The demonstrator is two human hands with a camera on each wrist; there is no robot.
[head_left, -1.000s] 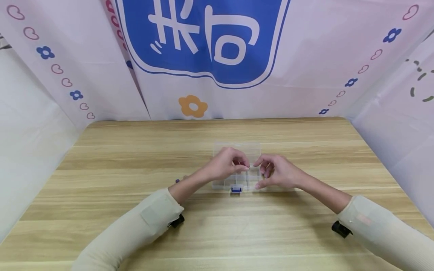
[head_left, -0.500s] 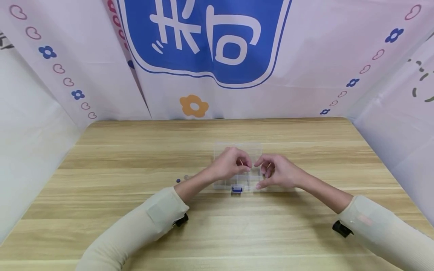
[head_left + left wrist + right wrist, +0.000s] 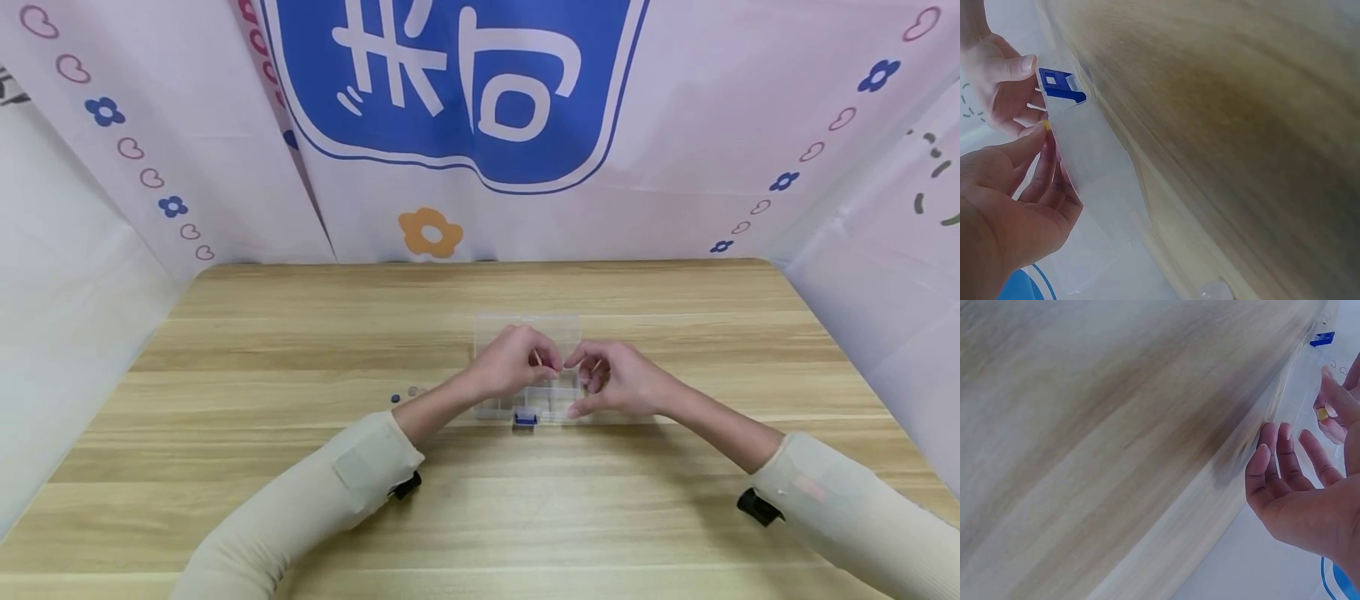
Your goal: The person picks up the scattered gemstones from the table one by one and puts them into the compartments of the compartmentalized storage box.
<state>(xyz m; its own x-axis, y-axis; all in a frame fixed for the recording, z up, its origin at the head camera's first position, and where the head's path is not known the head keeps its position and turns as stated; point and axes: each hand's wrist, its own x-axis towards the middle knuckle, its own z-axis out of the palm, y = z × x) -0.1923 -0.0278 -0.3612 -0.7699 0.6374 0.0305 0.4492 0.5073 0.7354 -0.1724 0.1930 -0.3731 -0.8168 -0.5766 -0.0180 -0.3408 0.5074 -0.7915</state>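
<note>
One yellow bead (image 3: 1322,414), small, held in the left hand (image 3: 510,367); grip pinched on it between thumb and fingertips, as both wrist views show; hidden behind the fingers in the head view; no long axis can be made out. One clear box (image 3: 538,400), divided into compartments, on the bench (image 3: 480,525); lid (image 3: 491,329) turned back on the far side; blue latch (image 3: 527,419) at the middle of the near edge. One right hand (image 3: 618,382), at the right end of the box; grip slack, fingers loosely bent and parted, nothing seen between them; thumb by the near right corner, forefinger farther back; whether either touches the box cannot be told. Governing relation, by judgement: the bead lies at the very tips of the left grip, over the right-hand part of the box, towards the lid side, with the right fingertips just beside it; the left hand, already holding it, is the one placed to set its position, the compartments lying below. Exact height over the dividers: not readable. Also listed: one dark bead (image 3: 395,398) and some clear pieces (image 3: 414,391), on the bench left of the box, beyond the left forearm.
</note>
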